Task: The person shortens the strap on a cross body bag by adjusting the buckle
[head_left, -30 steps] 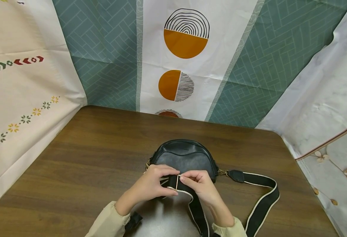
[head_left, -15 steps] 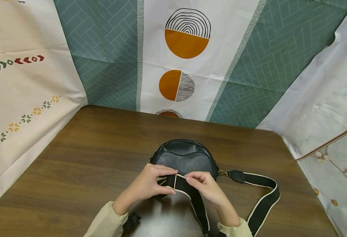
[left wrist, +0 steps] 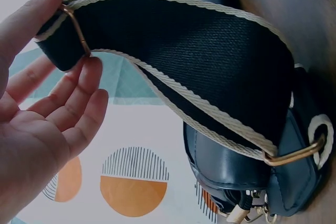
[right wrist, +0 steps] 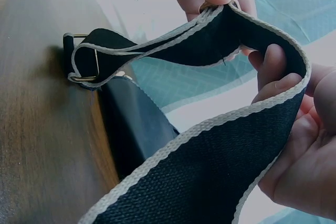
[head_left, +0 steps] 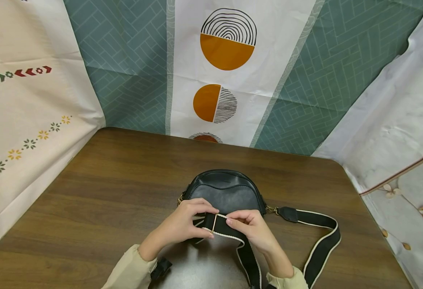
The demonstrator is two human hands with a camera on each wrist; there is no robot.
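A black shoulder bag lies on the table in front of me. My left hand pinches the gold slide buckle of its black strap between thumb and fingers. Just right of the buckle, my right hand pinches the same strap by its upper edge. The left wrist view shows the strap doubled, running from the slide buckle to a rectangular gold ring by the bag. In the right wrist view, the strap bends around the right hand's fingers.
The strap's other end clips to the bag's right side by a gold clasp and curves over the wooden table towards me. Patterned cloths hang behind the table and along both sides.
My right fingertips have moved from beside the slide buckle a little to the right along the strap. The hanging strap now bows further right. The left hand keeps its pinch.
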